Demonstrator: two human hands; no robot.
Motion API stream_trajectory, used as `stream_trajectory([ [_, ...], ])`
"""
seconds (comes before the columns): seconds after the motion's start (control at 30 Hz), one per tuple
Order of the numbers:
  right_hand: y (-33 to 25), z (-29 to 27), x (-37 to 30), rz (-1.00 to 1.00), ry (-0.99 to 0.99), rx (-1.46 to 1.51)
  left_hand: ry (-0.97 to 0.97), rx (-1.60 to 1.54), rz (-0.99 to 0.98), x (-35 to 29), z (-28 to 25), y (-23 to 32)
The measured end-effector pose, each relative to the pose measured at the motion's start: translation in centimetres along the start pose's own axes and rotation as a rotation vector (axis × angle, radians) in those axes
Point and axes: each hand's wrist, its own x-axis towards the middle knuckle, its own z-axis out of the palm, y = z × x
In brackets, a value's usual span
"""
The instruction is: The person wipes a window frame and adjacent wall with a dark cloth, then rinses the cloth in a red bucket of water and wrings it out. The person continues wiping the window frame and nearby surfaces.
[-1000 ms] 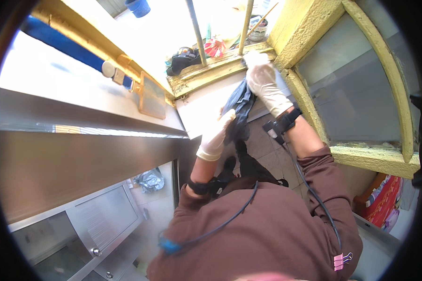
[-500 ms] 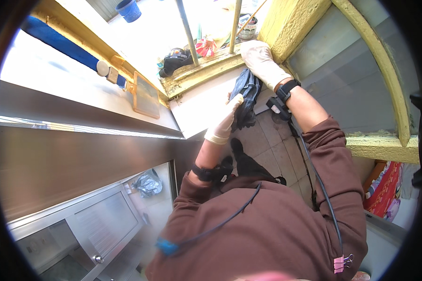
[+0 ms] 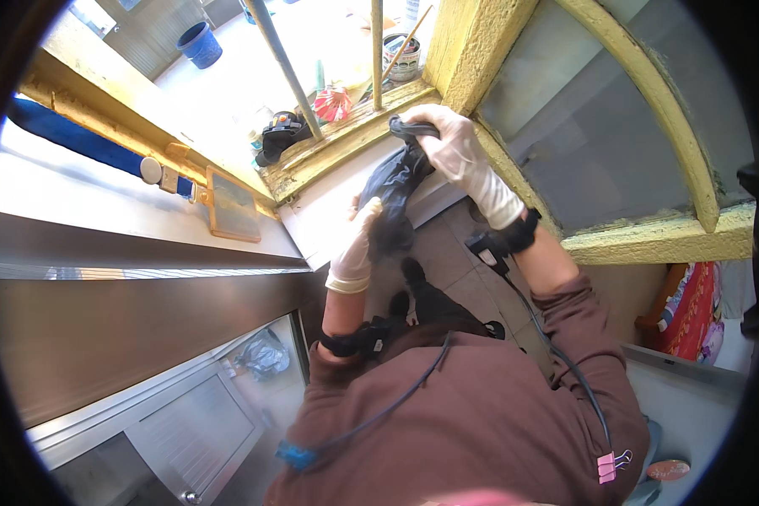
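Note:
A limp, crumpled dark blue-grey bag (image 3: pixel 392 185), of thin cloth or plastic, hangs between my hands in front of the window sill. My right hand (image 3: pixel 464 156), in a pale thin glove, is closed around its bunched upper end near the yellow post. Lower down, my left hand (image 3: pixel 356 244), gloved the same way, grips the bag's left side between thumb and fingers. The bag's lower part is blurred, and what it holds, if anything, cannot be seen.
A yellow window frame (image 3: pixel 337 143) with metal bars (image 3: pixel 377 55) stands ahead. Beyond the bars are a tin can (image 3: pixel 401 57), a red fan-shaped thing (image 3: pixel 333 104) and a black strapped item (image 3: pixel 283 135). A blue bucket (image 3: pixel 199 45) stands farther off. Left hangs a blue strap (image 3: pixel 93 148).
My right hand has come back from the sill corner and now clutches the bag's upper end. The bag is stretched upward between both hands. The whole view has shifted.

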Motion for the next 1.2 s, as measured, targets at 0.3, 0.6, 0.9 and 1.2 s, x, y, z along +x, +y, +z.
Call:
stream_trajectory([
  [0.3, -2.5, -4.1, -5.0, 0.241, 0.266, -0.195, -0.065, 0.065, 0.1, -0.8, 2.1, 0.6],
  [0.6, 3.2, -2.5, -2.6, 0.0, -0.029, -1.21, -0.212, 0.132, -0.017, -0.3, 4.3, -1.9],
  [0.9, 0.4, -4.5, -8.6, 0.132, 0.011, -0.591, -0.107, 0.042, -0.084, -1.1, 2.5, -1.8],
  [1.2, -1.3, -5.8, -10.5, 0.549, 0.489, 0.651, -0.119, -0.086, -0.002, -1.4, 2.4, -0.4],
])
